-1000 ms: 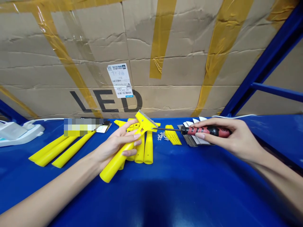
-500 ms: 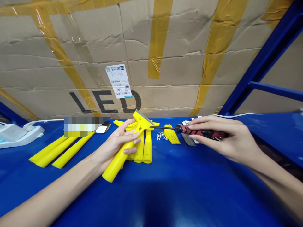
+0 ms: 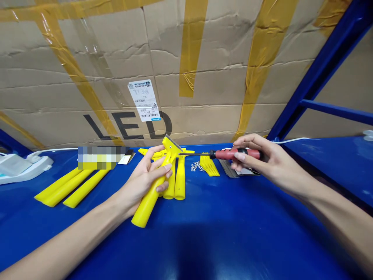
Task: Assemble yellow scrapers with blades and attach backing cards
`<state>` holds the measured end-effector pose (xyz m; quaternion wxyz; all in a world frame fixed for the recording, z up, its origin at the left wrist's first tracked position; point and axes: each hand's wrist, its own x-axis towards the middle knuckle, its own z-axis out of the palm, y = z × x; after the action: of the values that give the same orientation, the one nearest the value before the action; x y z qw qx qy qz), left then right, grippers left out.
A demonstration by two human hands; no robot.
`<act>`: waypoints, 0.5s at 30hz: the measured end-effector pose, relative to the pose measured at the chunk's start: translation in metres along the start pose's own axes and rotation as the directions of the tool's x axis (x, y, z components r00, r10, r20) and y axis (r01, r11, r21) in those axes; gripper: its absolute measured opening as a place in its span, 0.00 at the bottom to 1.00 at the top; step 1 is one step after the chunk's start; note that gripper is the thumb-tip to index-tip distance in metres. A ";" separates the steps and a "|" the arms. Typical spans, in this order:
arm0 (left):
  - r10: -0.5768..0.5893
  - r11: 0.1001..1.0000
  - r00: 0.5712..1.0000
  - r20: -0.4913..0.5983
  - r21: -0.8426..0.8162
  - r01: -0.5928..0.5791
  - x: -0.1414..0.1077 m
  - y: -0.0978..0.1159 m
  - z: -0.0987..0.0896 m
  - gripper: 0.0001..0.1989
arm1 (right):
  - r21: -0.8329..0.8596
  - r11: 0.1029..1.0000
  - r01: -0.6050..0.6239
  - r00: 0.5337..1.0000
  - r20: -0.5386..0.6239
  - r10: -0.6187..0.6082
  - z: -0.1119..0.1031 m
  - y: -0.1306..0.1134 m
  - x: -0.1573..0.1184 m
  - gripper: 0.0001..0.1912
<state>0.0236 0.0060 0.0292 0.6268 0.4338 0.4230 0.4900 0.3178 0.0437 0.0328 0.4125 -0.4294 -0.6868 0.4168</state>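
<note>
Where the table runs to the far left, well away from the left hand, a white power strip is found. Between the strip and that hand, three yellow handles are laid at a slant, their upper ends obscured by pixelation. By the left hand a yellow scraper is gripped, fingers and thumb closed around its handle; the scraper is tilted above the table, its head, with the metal blade, standing just beyond the thumb. Beyond and right of the same hand, further yellow scraper bodies are grouped, partly hidden. To the right of these, small screws are seen in a loose group, with yellow plastic strips stacked just beside them. Next, partly covered by the right hand, a stack of grey and white flat pieces is observed. By the right hand a red and black screwdriver is held by its handle between thumb and fingers; its shaft is pointed left, its tip set at the right side of the scraper's head. Whether a screw is engaged cannot be told. Farther right, behind that hand, a blue metal frame is noted
</note>
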 end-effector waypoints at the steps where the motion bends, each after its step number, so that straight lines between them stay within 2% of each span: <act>1: 0.009 1.000 1.000 0.007 0.012 -0.009 -0.001 0.000 0.000 0.28 | -0.030 1.000 0.000 0.999 -0.045 -0.001 0.002 0.002 0.001 0.18; 3: 0.021 0.999 0.999 0.026 0.035 -0.022 -0.001 -0.001 0.000 0.25 | -0.099 0.995 -0.027 0.991 -0.132 0.013 0.006 0.006 0.002 0.20; 5: 0.032 0.998 0.999 0.038 0.052 -0.034 -0.001 -0.001 -0.001 0.25 | -0.093 0.994 -0.063 0.985 -0.165 0.047 0.007 0.009 0.003 0.21; 7: 0.041 0.997 0.999 0.028 0.060 -0.042 0.000 0.000 -0.002 0.26 | 0.031 0.997 -0.071 0.993 -0.093 0.074 0.006 0.012 0.003 0.20; 9: 0.042 0.997 0.999 0.009 0.061 -0.043 0.001 0.000 -0.002 0.26 | 0.145 0.989 -0.036 0.999 -0.017 0.039 0.004 0.014 0.003 0.23; 10: 0.041 0.997 0.999 0.003 0.058 -0.041 0.000 0.000 -0.002 0.26 | 0.150 0.989 -0.004 1.000 -0.018 0.006 0.003 0.015 0.003 0.22; 12: 0.035 0.998 0.999 0.005 0.054 -0.035 -0.001 0.000 -0.002 0.26 | 0.062 0.997 0.052 0.993 -0.111 -0.045 0.004 0.017 0.003 0.16; 14: 0.033 0.998 0.999 0.014 0.056 -0.034 -0.003 0.000 -0.001 0.26 | -0.044 0.998 0.038 0.973 -0.226 -0.047 0.006 0.018 0.004 0.17; 15: 0.033 0.998 0.999 0.016 0.059 -0.034 -0.003 0.000 -0.001 0.26 | -0.053 0.998 0.013 0.969 -0.244 -0.026 0.007 0.017 0.003 0.18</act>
<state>0.0220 0.0027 0.0290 0.6085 0.4627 0.4252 0.4846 0.3151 0.0504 0.0153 0.4870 -0.4812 -0.6454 0.3388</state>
